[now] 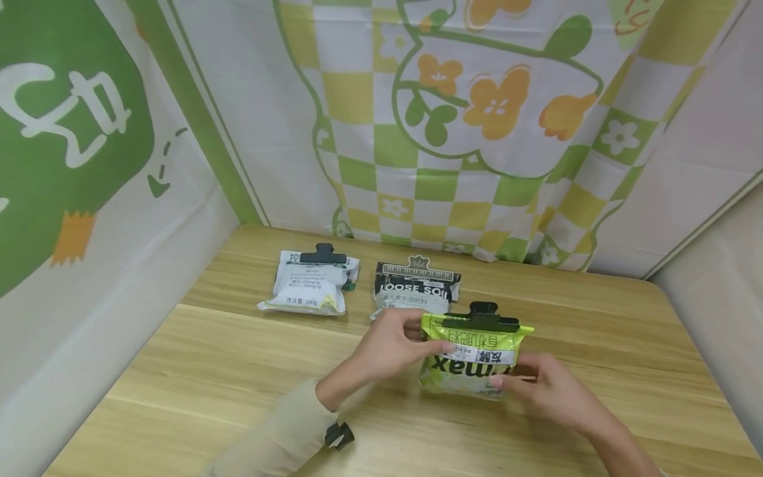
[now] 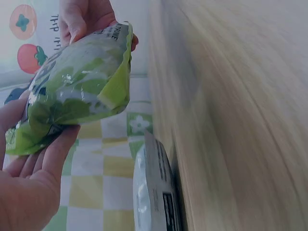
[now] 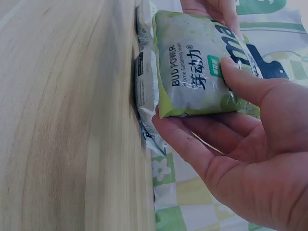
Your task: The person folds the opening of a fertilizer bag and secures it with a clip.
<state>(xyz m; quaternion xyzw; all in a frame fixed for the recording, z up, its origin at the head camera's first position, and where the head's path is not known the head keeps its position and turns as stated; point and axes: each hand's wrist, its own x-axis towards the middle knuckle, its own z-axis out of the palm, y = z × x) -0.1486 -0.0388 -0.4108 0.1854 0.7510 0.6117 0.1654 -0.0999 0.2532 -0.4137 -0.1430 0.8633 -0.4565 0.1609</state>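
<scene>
Both hands hold a green fertilizer bag (image 1: 467, 368) just above the table, its top folded over and pinched by a black clip (image 1: 484, 318). My left hand (image 1: 390, 346) grips the bag's left side, thumb on the front. On the opposite side my right hand (image 1: 551, 391) grips it low, thumb on the front and fingers behind. In the right wrist view the bag (image 3: 192, 67) shows "BUD POWER" print. The left wrist view shows its glossy green side (image 2: 82, 86) between the hands.
A white bag (image 1: 306, 288) with a black clip lies at the table's back left. Beside it, partly behind my left hand, is a black and white "LOOSE SOIL" bag (image 1: 414, 291) with a ruler-marked clip (image 1: 417, 267). A checkered curtain (image 1: 417, 165) hangs behind the wooden table (image 1: 197, 371).
</scene>
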